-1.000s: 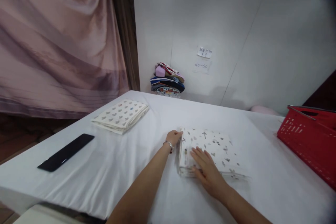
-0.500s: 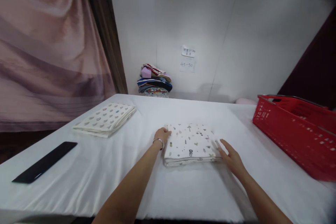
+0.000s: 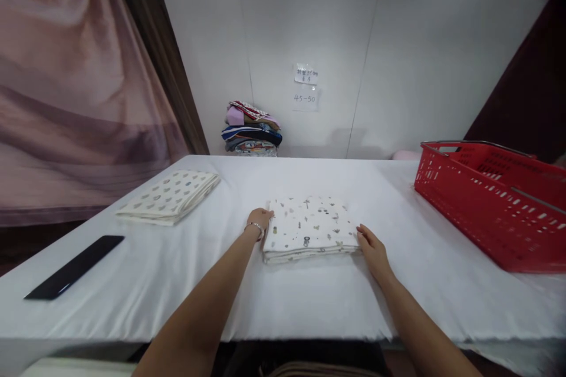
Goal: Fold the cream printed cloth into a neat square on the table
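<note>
A white folded cloth [image 3: 309,227] with small printed figures lies flat on the table in several layers. At its left edge is my left hand [image 3: 260,219], wearing a bracelet, with the thumb over the top and the other fingers hidden at the side. My right hand [image 3: 371,247] grips the opposite edge near the front right corner, its fingers close together. Farther left lies a second folded cloth [image 3: 170,195], cream with a repeated grey motif, out of reach of both hands.
A long black flat object [image 3: 75,268] lies at the left of the white-covered table [image 3: 309,306]. On the right stands a red plastic basket [image 3: 490,206]. Behind the table, a stack of folded fabrics [image 3: 252,129] sits against the wall, left of paper signs [image 3: 306,97].
My right hand has closed in on the cloth's right edge, its fingers now closer together. The left hand stays at the left edge. The whole view has shifted slightly.
</note>
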`<state>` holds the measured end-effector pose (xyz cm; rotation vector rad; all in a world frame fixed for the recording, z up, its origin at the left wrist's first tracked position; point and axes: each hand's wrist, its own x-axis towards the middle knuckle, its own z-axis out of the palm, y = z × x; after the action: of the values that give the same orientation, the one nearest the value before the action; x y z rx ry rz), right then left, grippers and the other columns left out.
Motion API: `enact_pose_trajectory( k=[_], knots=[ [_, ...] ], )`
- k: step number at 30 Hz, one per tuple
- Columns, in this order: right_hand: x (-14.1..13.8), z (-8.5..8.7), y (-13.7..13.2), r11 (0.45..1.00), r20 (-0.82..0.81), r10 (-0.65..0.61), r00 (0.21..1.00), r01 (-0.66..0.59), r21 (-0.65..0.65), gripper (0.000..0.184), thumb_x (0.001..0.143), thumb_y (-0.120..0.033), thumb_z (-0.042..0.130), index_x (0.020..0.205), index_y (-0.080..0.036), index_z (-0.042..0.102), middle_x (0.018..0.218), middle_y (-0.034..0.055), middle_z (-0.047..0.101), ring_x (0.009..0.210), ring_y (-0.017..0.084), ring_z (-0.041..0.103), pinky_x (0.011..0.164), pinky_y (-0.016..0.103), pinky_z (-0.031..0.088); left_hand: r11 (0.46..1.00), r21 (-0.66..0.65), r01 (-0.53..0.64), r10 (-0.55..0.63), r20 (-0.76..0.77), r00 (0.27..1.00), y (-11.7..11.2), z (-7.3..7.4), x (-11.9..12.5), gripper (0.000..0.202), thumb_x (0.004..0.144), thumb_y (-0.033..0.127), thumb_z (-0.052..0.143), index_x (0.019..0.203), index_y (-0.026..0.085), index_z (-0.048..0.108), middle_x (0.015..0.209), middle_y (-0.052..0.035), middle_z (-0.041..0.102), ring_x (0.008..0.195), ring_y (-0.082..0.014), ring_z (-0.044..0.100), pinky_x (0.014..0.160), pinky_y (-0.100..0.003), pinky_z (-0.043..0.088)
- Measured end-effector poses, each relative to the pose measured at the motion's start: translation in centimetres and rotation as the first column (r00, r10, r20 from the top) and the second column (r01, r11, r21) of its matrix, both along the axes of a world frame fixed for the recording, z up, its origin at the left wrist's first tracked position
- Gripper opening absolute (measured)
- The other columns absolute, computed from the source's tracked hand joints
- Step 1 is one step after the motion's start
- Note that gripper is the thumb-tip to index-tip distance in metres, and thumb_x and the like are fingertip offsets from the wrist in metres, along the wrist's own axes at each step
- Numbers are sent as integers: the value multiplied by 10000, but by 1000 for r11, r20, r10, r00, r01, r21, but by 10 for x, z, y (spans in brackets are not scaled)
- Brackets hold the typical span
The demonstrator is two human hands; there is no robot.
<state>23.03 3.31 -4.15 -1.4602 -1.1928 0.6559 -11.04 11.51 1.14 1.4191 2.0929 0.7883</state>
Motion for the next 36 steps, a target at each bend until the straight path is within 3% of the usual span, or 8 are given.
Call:
enact_pose_trajectory(
  k=[3, 5, 9, 14, 16, 18, 23, 36],
  knots=[
    [-1, 2, -4, 1000, 11, 22, 1000, -21, -2, 478, 765, -426, 525, 1150, -147, 572, 1117, 108, 615, 1006, 242, 572, 881, 408, 451, 1000, -14, -10, 9, -24, 1000, -4, 4, 3, 161, 705, 324, 591, 677, 172, 634, 707, -52, 667, 715, -178, 605, 602, -229, 394],
    [0, 3, -6, 1000, 2, 23, 1000, -23, -4, 484, 779, -425, 511, 1170, -143, 556, 1122, 113, 610, 1007, 237, 568, 880, 398, 448, 1000, 7, -6, 7, -50, 999, -11, 7, 5, 180, 715, 308, 582, 812, 171, 645, 873, -63, 667, 807, -175, 598, 675, -229, 405],
    [3, 5, -10, 999, 82, -11, 997, 7, 39, 446, 807, -421, 477, 1153, -153, 564, 1144, 118, 593, 1011, 239, 558, 857, 409, 454, 967, 204, 154, -112, -204, 973, -40, 14, 12, 284, 780, 335, 510, 1002, 181, 599, 1070, -70, 585, 824, -148, 574, 758, -257, 421],
    [-1, 13, -23, 937, 411, 37, 911, -174, 302, 336, 823, -360, 493, 1100, -198, 595, 1146, 86, 590, 1100, 227, 498, 935, 429, 397, 745, 383, 546, -423, -363, 831, -88, 11, 19, 229, 800, 385, 520, 887, 206, 631, 943, -38, 609, 914, -158, 539, 822, -281, 421],
    [-4, 16, -25, 902, 541, 58, 839, -276, 331, 315, 821, -346, 513, 1096, -216, 597, 1116, 72, 611, 1107, 230, 495, 949, 443, 378, 671, 385, 633, -485, -418, 768, -101, 4, 19, 239, 778, 398, 559, 909, 211, 633, 971, -43, 612, 929, -167, 536, 844, -309, 416],
    [-6, 17, -26, 883, 636, 72, 768, -345, 318, 314, 822, -352, 520, 1100, -225, 595, 1101, 66, 621, 1110, 240, 496, 946, 456, 370, 638, 379, 670, -502, -456, 735, -108, -2, 18, 246, 762, 387, 584, 937, 221, 631, 992, -48, 613, 932, -175, 538, 854, -336, 412],
    [-7, 15, -22, 883, 730, 84, 678, -390, 261, 301, 844, -355, 492, 1088, -216, 601, 1090, 65, 627, 1097, 240, 503, 928, 448, 375, 640, 376, 671, -477, -490, 730, -110, -8, 22, 181, 801, 306, 540, 926, 222, 639, 954, -52, 621, 901, -172, 549, 844, -351, 405],
    [-14, 17, -24, 888, 762, 87, 642, -397, 233, 324, 867, -331, 442, 1136, -208, 576, 1134, 73, 605, 1127, 241, 478, 945, 453, 363, 633, 311, 709, -473, -570, 672, -110, -8, 33, 220, 825, 270, 497, 1015, 219, 596, 1002, -66, 600, 959, -195, 519, 866, -379, 373]
  ],
)
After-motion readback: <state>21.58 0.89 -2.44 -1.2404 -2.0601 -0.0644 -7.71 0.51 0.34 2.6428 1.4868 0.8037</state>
